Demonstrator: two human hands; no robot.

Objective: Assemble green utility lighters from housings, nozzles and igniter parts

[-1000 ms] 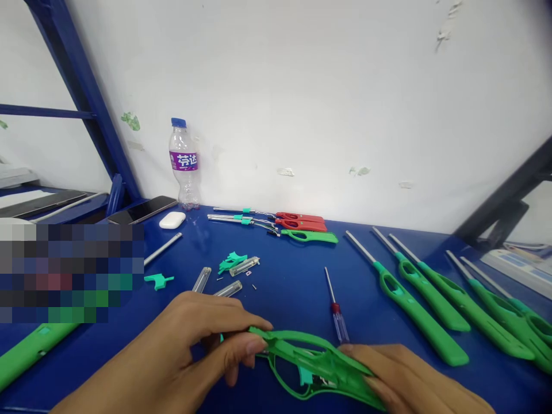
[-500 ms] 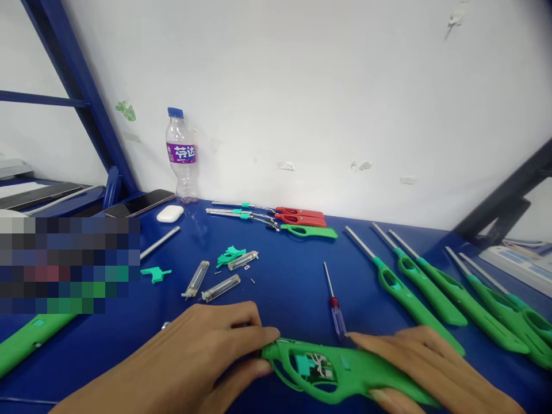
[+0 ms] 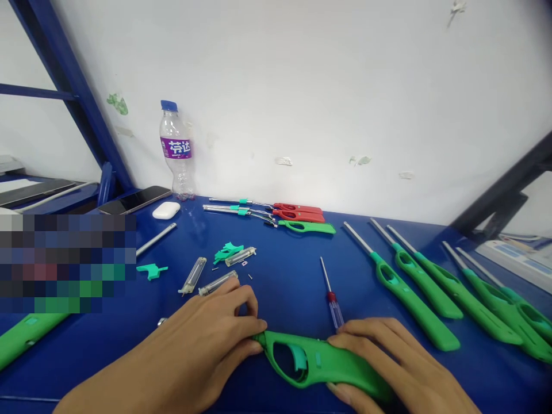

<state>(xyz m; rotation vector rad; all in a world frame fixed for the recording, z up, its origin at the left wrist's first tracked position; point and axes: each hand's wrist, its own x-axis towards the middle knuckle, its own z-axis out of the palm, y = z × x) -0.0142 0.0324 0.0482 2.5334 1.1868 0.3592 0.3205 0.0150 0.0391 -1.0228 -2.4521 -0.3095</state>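
Note:
My left hand (image 3: 215,333) pinches the narrow front end of a green lighter body (image 3: 319,359) between thumb and fingers. Around its wide handle end, my right hand (image 3: 388,356) is closed, thumb below and fingers on top. The body lies sideways near the table's front edge, and a teal trigger (image 3: 298,357) shows inside its oval opening. Just beyond my right fingertips lies a screwdriver (image 3: 332,299) with a clear purple and red handle. Clear fuel tanks (image 3: 195,275) and teal plastic pieces (image 3: 228,252) are beyond my left hand.
Several green lighters with metal tubes (image 3: 414,305) lie at the right. Red and green casings (image 3: 297,213) with tubes lie near the wall. A bottle (image 3: 176,149), a white case (image 3: 166,210) and a phone (image 3: 135,200) stand or lie back left. A pixelated patch covers the left edge.
The two casing parts that sat apart, with wires showing, now look closed together, and the trigger fills part of the opening. My right hand has shifted left along the body.

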